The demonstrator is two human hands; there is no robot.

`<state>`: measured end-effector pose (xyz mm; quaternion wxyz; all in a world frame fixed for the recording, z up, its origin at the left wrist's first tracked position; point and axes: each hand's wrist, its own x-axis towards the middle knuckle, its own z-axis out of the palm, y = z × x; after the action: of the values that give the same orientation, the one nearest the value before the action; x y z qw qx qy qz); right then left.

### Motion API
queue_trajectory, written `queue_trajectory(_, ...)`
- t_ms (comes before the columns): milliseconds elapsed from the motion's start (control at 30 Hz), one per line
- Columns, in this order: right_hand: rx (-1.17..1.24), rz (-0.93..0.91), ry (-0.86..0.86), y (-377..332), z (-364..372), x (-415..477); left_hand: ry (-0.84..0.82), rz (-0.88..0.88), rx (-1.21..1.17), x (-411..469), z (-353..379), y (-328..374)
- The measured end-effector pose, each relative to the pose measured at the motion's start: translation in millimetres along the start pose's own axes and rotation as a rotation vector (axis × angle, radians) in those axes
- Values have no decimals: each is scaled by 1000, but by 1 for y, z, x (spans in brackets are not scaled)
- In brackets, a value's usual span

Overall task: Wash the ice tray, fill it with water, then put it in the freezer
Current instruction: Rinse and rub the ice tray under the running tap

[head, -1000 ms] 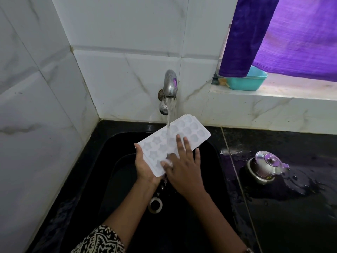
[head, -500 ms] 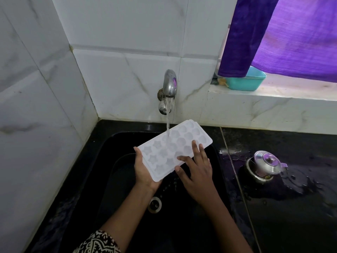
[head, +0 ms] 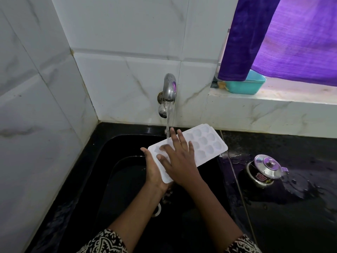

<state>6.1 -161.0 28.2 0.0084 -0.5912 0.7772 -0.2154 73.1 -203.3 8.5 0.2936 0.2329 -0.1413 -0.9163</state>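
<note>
1. White tiles stand behind a black sink (head: pixel 116 179) and a tap (head: pixel 169 88).
2. Water (head: pixel 167 125) falls on the ice tray (head: pixel 206 143), held tilted over the sink.
3. Left hand (head: pixel 155 170) grips the ice tray's near end.
4. Right hand (head: pixel 179 161) lies flat on top, fingers spread.
5. A small pot (head: pixel 264 170) sits on the wet tabletop (head: pixel 291 216).

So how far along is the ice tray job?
Done: the tap is running, with the ice tray under its stream over the sink. In hand: washing; the left hand grips the tray's near end and the right hand lies flat on the moulds. Left: filling the tray and putting it in the freezer, which is not in view.
</note>
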Motion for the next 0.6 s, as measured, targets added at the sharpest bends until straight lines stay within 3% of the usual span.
queue_trajectory(200,-137,-69,-32,1,0,3,41,-17,23,2,-8,-5)
queue_trajectory(333,-232,-67,104,-1,5,3,63,-32,22,1,-6,-11)
queue_trajectory(467,-170,-102,-32,10,3,1,27,-12,15,3,-4,-3)
queue_trajectory(600,-157,-71,101,6,-2,5,-1,-24,36,1,2,-7)
